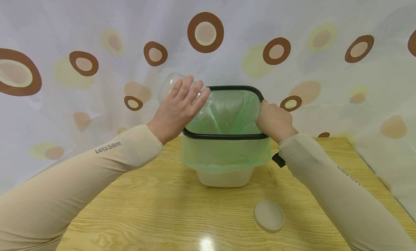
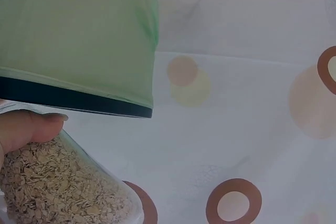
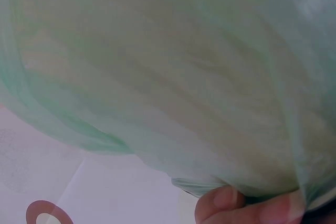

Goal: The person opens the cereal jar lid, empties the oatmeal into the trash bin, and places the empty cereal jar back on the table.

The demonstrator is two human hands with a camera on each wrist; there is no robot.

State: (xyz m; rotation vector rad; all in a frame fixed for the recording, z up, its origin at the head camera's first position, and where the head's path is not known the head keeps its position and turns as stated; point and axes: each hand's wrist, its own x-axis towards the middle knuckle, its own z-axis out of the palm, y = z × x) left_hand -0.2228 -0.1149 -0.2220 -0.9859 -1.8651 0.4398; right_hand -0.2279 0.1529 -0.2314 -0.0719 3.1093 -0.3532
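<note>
A clear jar (image 1: 169, 85) of flakes that look like oats (image 2: 58, 182) is tilted, its mouth towards the bin. My left hand (image 1: 182, 106) holds the jar at the bin's left rim, thumb (image 2: 31, 129) on one side and fingers across the other. The pale bin (image 1: 224, 178) stands upright, lined with a green plastic bag (image 1: 224, 155) folded down outside. A black ring (image 1: 224, 136) runs round its top. At the ring's right side my right hand (image 1: 274, 121) grips the rim; fingertips (image 3: 226, 198) press against the bag. The bin's bottom inside is hidden.
A round beige lid (image 1: 269, 215) lies on the wooden table (image 1: 156, 207), in front of the bin to the right. Beside the right sleeve a small black piece (image 1: 278, 160) shows, its kind unclear. Behind everything hangs a patterned white sheet (image 1: 227, 66).
</note>
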